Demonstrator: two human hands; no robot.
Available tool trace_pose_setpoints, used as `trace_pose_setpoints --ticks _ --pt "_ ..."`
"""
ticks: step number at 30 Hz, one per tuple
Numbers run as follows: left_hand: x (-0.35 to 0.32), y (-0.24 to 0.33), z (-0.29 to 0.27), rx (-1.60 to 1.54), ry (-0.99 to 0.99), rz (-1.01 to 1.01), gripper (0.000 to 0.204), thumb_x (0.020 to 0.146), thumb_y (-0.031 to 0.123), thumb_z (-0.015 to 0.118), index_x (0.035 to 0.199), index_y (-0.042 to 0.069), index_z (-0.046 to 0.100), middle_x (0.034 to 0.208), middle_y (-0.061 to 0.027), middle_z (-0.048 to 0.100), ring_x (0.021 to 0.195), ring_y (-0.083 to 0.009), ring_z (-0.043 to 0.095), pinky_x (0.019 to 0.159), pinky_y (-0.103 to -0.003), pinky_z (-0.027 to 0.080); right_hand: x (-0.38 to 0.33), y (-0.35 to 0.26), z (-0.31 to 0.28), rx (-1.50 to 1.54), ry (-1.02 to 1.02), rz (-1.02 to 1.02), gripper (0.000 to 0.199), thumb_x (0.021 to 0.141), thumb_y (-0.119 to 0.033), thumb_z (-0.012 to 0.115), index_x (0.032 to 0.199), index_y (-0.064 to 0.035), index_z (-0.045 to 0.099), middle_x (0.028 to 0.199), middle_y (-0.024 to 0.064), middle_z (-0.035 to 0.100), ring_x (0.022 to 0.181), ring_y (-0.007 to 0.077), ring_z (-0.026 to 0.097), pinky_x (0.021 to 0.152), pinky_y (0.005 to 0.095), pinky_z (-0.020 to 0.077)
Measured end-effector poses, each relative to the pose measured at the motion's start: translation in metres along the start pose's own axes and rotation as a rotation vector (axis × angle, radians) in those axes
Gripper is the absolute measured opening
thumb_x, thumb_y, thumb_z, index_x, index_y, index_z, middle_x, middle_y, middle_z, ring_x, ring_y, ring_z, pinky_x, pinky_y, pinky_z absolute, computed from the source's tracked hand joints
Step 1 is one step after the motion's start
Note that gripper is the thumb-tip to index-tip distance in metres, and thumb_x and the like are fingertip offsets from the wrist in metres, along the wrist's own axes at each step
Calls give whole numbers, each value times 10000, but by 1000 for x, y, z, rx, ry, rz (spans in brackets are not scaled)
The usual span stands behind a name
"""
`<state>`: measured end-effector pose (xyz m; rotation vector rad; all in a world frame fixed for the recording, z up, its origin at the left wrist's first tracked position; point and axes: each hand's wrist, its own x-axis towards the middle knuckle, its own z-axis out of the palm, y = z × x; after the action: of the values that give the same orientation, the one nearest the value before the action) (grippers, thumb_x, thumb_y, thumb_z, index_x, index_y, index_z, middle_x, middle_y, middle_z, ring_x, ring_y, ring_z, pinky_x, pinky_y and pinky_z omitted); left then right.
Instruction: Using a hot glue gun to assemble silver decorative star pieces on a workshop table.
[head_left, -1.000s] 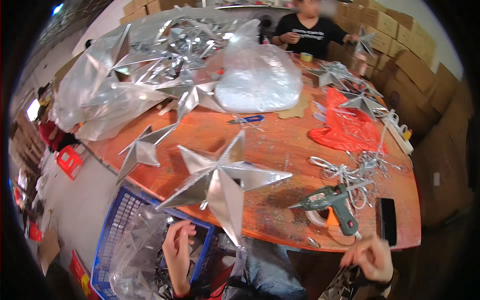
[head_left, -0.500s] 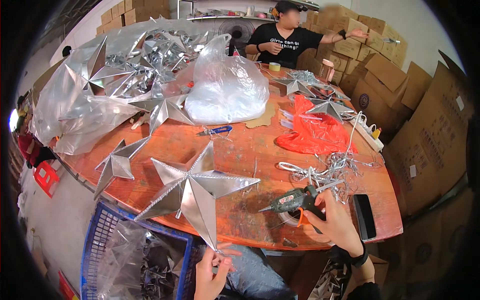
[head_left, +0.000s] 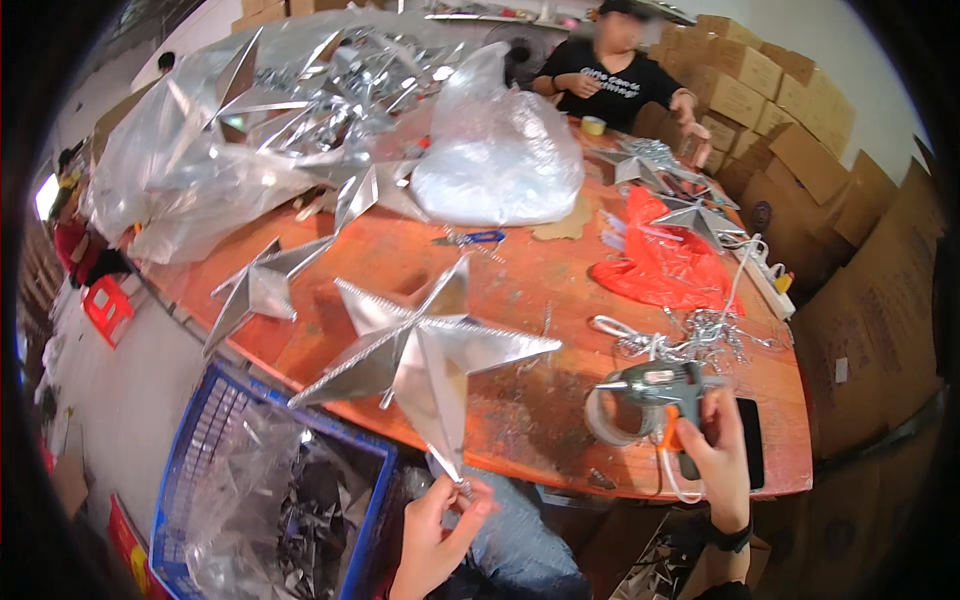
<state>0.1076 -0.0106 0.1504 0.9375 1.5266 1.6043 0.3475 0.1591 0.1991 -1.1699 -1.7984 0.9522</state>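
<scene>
While one star (head_left: 433,380) in pinch-tight left hand (head_left: 437,525), one glue gun (head_left: 660,382) in curled right hand (head_left: 722,455)

Orange-red table (head_left: 560,290) | large silver star (head_left: 432,375) (tip past the edge) | clear bag (head_left: 500,165) | red bag (head_left: 660,265) | phone (head_left: 750,440)

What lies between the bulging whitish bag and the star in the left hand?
Head view: blue-handled snips and a thin silvery strand lie between bag and star.

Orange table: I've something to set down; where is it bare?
Bare table lies between the large star and glue gun, and between the blue snips and red bag. Clear bags crowd the far left; silver wire, the right.
</scene>
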Motion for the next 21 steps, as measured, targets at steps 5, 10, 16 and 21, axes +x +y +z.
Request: trace_pose_setpoints --ticks 5,10,16,21 --pt "2 3 10 83 -11 18 217 950 127 459 872 -22 597 753 -72 651 564 -55 505 518 -201 401 -23 -28 -1 175 48 11 342 751 10 610 960 -99 362 923 9 326 906 116 363 847 236 306" --pt "-5 3 6 107 -59 -21 201 943 107 470 875 -26 605 773 -77 653 594 -73 538 548 -219 432 -29 -34 5 137 37 41 432 706 -42 704 959 -102 359 928 9 307 948 135 356 891 241 275" --pt "-11 9 4 -9 -192 23 224 953 103 445 888 -38 607 803 -95 646 662 -107 587 605 -234 476 -43 -6 9 234 89 -110 881 731 -128 688 1434 16 178 1238 97 461 1050 162 486 901 281 388" --pt "-6 13 7 -190 -309 -5 309 986 162 385 916 -51 596 813 -100 633 696 -143 599 637 -247 479 -52 0 17 252 99 -104 932 711 -205 754 1421 32 199 1266 100 452 1073 175 482 917 306 389"
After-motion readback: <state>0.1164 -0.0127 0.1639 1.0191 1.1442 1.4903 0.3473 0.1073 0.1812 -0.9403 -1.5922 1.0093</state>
